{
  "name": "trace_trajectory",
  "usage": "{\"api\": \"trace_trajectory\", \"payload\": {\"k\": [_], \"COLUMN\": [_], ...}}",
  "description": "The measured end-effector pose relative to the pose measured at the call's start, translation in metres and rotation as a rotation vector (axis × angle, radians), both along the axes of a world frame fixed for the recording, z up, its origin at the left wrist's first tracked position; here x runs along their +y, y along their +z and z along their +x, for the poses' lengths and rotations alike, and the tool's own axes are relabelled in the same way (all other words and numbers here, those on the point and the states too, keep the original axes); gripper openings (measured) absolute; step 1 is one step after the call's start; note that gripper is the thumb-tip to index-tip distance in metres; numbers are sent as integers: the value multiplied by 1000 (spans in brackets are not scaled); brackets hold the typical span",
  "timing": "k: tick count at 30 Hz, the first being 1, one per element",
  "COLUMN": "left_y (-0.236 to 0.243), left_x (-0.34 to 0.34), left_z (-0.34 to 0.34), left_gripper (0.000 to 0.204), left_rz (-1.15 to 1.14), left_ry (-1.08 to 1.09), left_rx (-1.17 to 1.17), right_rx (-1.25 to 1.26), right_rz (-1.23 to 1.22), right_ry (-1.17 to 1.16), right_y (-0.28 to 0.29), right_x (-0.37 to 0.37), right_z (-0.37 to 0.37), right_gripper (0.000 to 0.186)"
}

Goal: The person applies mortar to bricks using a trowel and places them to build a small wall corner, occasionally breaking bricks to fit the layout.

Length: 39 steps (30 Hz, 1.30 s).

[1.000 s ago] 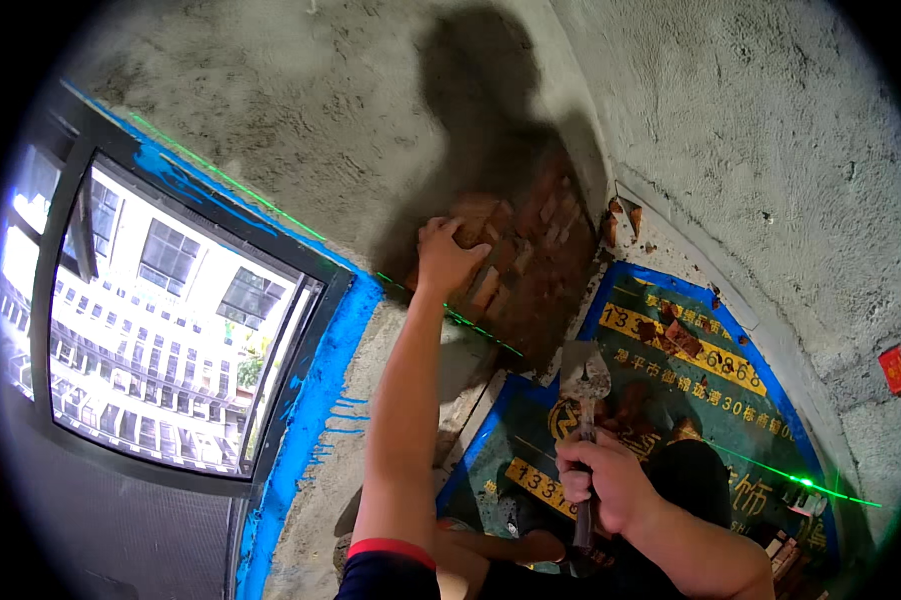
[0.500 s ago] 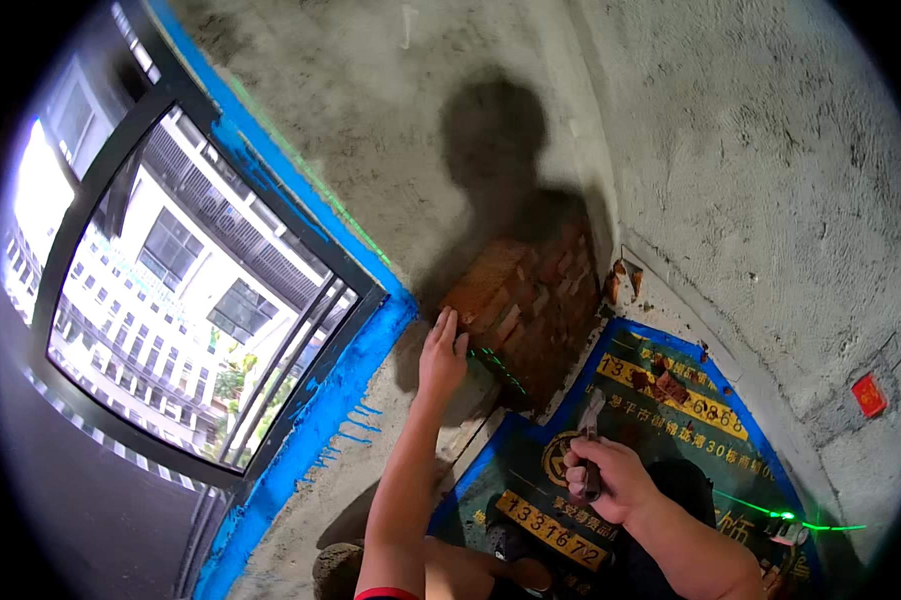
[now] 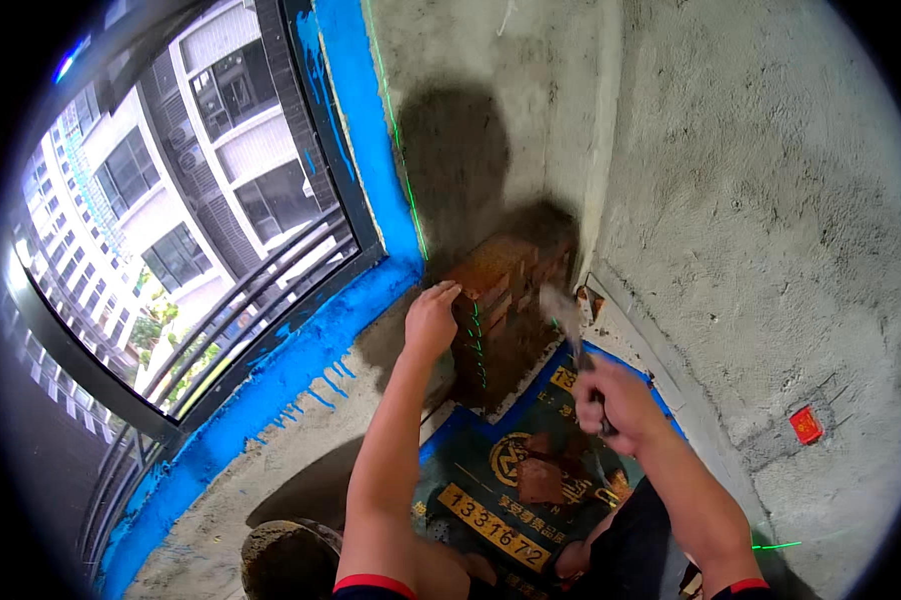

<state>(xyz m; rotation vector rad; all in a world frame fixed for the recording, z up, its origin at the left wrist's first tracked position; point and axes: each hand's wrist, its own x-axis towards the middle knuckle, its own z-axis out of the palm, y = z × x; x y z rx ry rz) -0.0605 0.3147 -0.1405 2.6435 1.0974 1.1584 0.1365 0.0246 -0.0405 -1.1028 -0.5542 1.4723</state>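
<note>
Near the middle of the frame, a brick stack (image 3: pixel 493 325) stands in the corner, its near face streaked with green light. The left hand (image 3: pixel 432 318) is just left of it, fingertips at the left end of the stack's top edge, so the bricks lie directly to the right of that hand. Its fingers lie close together; whether they pinch the top brick or only rest there, I cannot tell.

Right of centre and lower, the right hand (image 3: pixel 623 408) is closed around the handle of a trowel (image 3: pixel 561 312). The blade, blurred, points up and to the left, near the stack's right side; whether it touches cannot be made out. The stack is therefore to the upper left of this hand.

Below the stack, a reddish brick piece (image 3: pixel 541 482) lies on a green floor sheet (image 3: pixel 471 462). A round bucket (image 3: pixel 283 560) sits lower left.
</note>
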Motion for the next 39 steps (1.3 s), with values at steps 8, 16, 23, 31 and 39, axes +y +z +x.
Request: {"api": "trace_trajectory", "payload": {"k": [8, 16, 23, 31, 39], "left_y": [12, 11, 7, 11, 14], "left_x": [-8, -3, 1, -1, -7], "left_z": [19, 15, 13, 11, 21], "left_gripper": [23, 24, 26, 28, 26], "left_rz": [-80, -140, -127, -207, -186], "left_ry": [-52, -47, -37, -18, -4], "left_rx": [-144, -185, -184, -170, -130], "right_rx": [-811, -1444, -1351, -1272, -329], "right_rz": [272, 225, 308, 228, 44], "right_ry": [-315, -173, -312, -264, -254], "right_y": [24, -31, -46, -43, -124], "right_x": [80, 148, 153, 152, 114], "right_z": [-1, -27, -37, -25, 6], "right_gripper": [38, 33, 26, 24, 32]}}
